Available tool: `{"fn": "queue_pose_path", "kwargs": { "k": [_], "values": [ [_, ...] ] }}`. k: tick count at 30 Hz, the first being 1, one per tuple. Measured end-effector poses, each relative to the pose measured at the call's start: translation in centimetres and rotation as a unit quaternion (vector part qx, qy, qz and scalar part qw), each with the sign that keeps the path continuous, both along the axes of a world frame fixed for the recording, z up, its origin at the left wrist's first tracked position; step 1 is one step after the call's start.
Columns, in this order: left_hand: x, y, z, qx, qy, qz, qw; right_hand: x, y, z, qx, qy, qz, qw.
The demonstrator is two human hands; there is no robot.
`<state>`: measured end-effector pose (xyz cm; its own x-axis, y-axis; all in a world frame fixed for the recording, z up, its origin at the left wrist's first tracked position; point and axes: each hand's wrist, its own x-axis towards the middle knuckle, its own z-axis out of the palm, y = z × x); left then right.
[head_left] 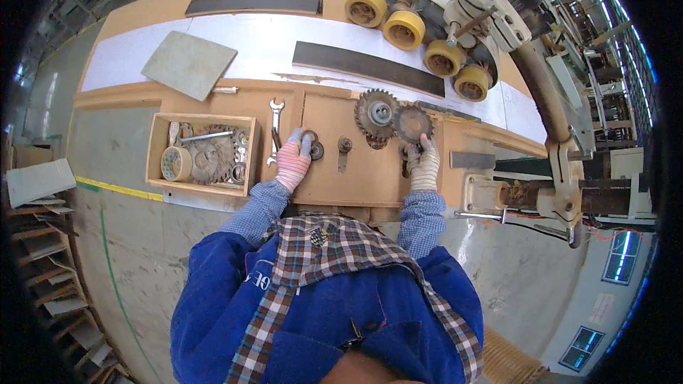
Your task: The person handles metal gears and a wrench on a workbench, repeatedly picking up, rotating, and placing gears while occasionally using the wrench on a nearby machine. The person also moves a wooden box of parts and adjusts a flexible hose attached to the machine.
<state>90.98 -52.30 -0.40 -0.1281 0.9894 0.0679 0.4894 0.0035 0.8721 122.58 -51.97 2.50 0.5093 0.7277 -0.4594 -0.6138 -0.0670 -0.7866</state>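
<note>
My left hand [292, 162], in a striped glove, has its fingers closed at a dark ring [311, 136]. A second dark ring [317, 151] lies right beside it on the brown board. My right hand [425, 166], in a pale glove, grips the lower edge of a toothed circular saw blade [411, 124]. Left of that blade, and partly overlapped by it, another circular saw blade [371, 109] sits around a metal spindle [383, 112]. Between my hands a short bolt-like shaft [344, 145] stands at a slot in the board.
On the left, a wooden box [152, 144] holds a tape roll, wrenches and saw blades. An open-ended wrench [275, 131] lies beside it. Behind are a grey square plate [189, 65] and dark strips [366, 68]. A feeder with yellow rollers [403, 30] overhangs the far right.
</note>
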Motion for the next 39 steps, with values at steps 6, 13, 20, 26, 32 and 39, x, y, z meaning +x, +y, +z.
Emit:
{"fn": "queue_pose_path", "kwargs": {
  "k": [6, 13, 20, 26, 32, 39],
  "values": [
    [-0.3, 0.1, -0.6, 0.0, -0.068, -0.018, 0.998, -2.8, 3.4, -1.2, -0.025, -0.046, 0.077, 0.996],
    [-0.3, 0.3, -1.4, 0.016, -0.031, -0.007, 0.999, -3.4, 5.2, -3.1, -0.119, -0.039, 0.088, 0.988],
    [-0.3, 0.4, -0.3, -0.058, -0.042, -0.009, 0.997, -2.5, 5.6, -2.7, -0.22, -0.273, 0.193, 0.916],
    [-0.2, 0.5, -0.1, -0.026, -0.049, -0.005, 0.998, -2.4, 7.8, 0.3, -0.006, -0.778, 0.271, 0.567],
    [-0.2, 0.4, 0.1, -0.042, -0.056, 0.005, 0.998, -3.6, 11.4, 1.1, -0.13, -0.674, 0.452, 0.571],
    [-0.1, 0.5, 0.7, -0.084, -0.036, 0.007, 0.996, -4.5, 14.9, 2.4, -0.156, -0.657, 0.591, 0.442]
  ]
}}
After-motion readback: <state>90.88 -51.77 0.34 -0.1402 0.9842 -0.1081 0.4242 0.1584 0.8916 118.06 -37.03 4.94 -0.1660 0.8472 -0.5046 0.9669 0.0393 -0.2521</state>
